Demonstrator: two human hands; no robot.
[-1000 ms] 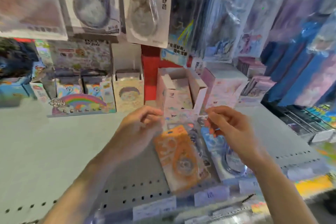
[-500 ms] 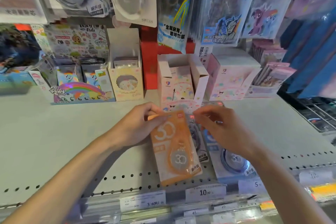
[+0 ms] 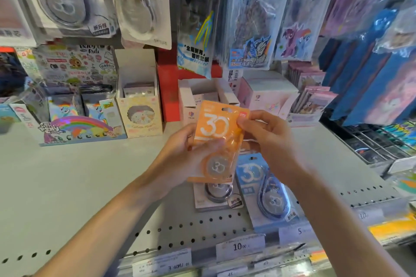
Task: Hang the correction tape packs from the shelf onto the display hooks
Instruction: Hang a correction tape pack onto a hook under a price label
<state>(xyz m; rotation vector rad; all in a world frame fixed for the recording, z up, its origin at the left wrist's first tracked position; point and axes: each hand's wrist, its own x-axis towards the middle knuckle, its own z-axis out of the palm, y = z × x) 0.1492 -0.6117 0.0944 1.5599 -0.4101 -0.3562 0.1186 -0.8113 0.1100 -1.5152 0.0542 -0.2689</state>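
An orange correction tape pack marked 30 is held upright above the grey shelf. My left hand grips its lower left side, thumb across the front. My right hand pinches its top right corner beside the hang hole. Under it on the shelf lie a white pack and a blue pack. Grey and white tape packs hang on hooks at the upper left; the hooks themselves are hidden.
Open cardboard display boxes stand along the back of the shelf, with a rainbow pony box at left. Bagged rulers and stationery hang above at centre and right. Price tags line the shelf's front edge.
Both hands have lifted the orange pack off the shelf pile and turned it upright, uncovering the white pack beneath it. The view has tilted slightly.
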